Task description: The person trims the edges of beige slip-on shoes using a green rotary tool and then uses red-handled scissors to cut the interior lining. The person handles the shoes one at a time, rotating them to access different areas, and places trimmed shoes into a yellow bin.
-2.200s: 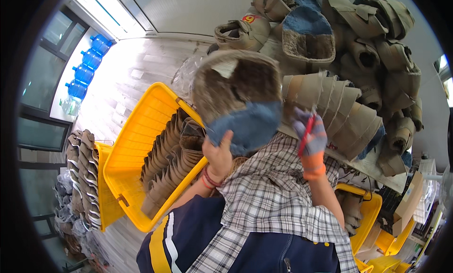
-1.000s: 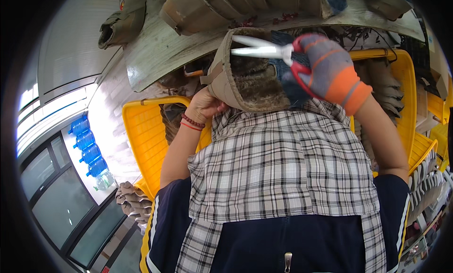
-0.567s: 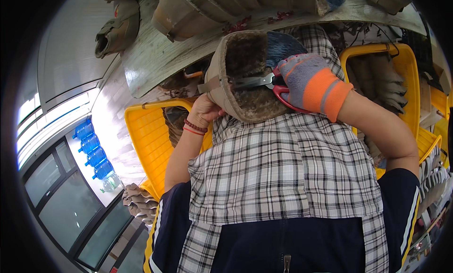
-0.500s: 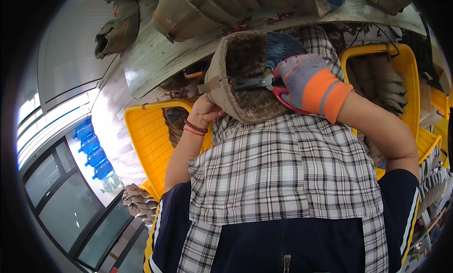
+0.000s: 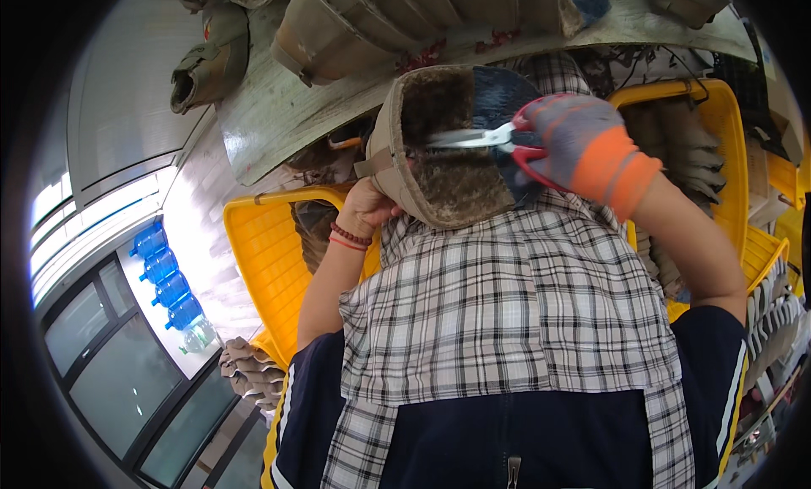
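Note:
A beige hat (image 5: 460, 189) with brown plush lining and a dark blue part inside is held before my chest, its opening toward me. My bare left hand (image 5: 368, 207) grips its lower left edge, the thumb near the rim and the other fingers partly hidden behind it. A tab sticks out from the hat's left side. My right hand (image 5: 587, 138), in a grey and orange glove, is closed round the red handles of a pair of scissors (image 5: 477, 139). The blades point left over the hat's opening, slightly blurred.
Beyond the hat, a pale table (image 5: 279, 122) carries a row of nested beige hats (image 5: 397, 33). A yellow basket (image 5: 262, 244) stands at my left; another yellow basket (image 5: 726, 143) at my right holds stacked beige pieces. Blue water bottles (image 5: 165, 269) line the far left floor.
My right hand has drawn the scissors a little up and to the right, out of the lining. The hat has shifted slightly lower, still in my left hand.

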`<state>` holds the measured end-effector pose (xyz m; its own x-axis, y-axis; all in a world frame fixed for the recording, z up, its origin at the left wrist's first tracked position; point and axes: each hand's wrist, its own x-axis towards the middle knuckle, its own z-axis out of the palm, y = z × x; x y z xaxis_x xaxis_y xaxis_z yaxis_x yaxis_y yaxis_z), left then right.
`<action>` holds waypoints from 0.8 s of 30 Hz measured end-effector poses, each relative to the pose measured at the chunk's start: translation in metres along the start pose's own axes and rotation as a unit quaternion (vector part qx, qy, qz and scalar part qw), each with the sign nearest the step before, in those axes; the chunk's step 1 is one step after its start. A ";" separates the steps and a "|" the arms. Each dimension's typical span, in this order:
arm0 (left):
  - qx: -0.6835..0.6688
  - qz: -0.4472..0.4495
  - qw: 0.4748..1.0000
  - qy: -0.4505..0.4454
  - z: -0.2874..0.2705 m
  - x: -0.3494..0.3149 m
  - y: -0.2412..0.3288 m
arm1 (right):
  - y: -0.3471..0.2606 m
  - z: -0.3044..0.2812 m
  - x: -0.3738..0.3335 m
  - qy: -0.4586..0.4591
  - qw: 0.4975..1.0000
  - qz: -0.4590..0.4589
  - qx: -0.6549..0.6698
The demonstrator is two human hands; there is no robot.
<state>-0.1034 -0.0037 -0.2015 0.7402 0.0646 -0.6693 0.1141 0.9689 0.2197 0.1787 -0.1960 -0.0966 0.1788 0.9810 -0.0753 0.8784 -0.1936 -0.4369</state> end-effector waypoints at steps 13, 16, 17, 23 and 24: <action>0.215 0.108 0.970 -0.036 0.140 0.013 -0.002 | -0.074 0.016 0.011 0.184 0.873 0.122 0.434; 0.395 0.025 0.915 -0.080 0.162 0.026 0.023 | -0.064 -0.021 -0.006 0.196 0.830 0.163 0.496; 0.491 0.057 0.869 -0.036 0.186 0.023 0.026 | -0.057 -0.035 -0.016 0.195 0.863 0.178 0.431; 0.696 0.649 0.253 0.172 0.241 0.021 0.122 | 0.030 -0.070 -0.010 0.489 0.839 0.148 0.189; 0.713 0.637 0.242 0.166 0.238 0.034 0.142 | 0.060 -0.062 0.008 0.488 0.820 0.139 0.265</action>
<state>0.0953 0.0791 -0.0245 0.7095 0.3381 0.6183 0.2210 -0.9399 0.2604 0.2601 -0.2008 -0.0683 0.8361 0.3721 0.4032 0.4747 -0.1220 -0.8717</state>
